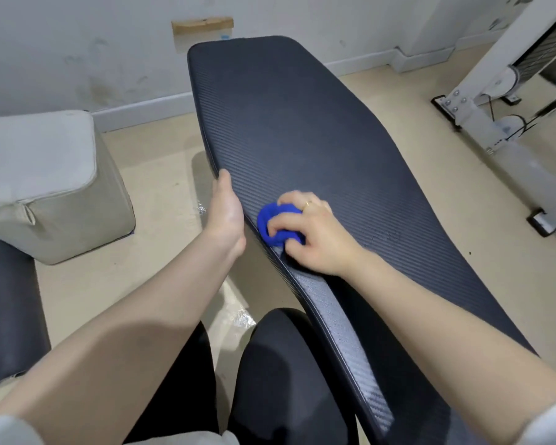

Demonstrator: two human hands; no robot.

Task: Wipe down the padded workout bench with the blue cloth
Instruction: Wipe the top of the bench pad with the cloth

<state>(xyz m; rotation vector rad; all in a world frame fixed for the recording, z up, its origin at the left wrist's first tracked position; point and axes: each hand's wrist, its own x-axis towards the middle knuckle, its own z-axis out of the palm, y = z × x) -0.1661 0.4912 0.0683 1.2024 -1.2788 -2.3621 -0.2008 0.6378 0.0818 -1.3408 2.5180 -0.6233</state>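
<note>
right hand (312, 232) grips the bunched blue cloth (275, 228) and presses it on the bench (286, 123) near its left edge; left hand (225, 207) holds that edge; wiping looks midway, with the far pad seemingly left.

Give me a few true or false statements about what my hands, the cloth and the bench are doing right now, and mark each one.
1. The right hand holds the blue cloth bunched against the bench pad. True.
2. The left hand holds a spray bottle. False: it grips the pad's left edge and holds nothing else.
3. The cloth is spread flat across the far end of the pad. False: it is bunched up near the pad's left edge.
4. A ring shows on the right hand. True.
5. A pale padded block stands on the floor left of the bench. True.
</note>
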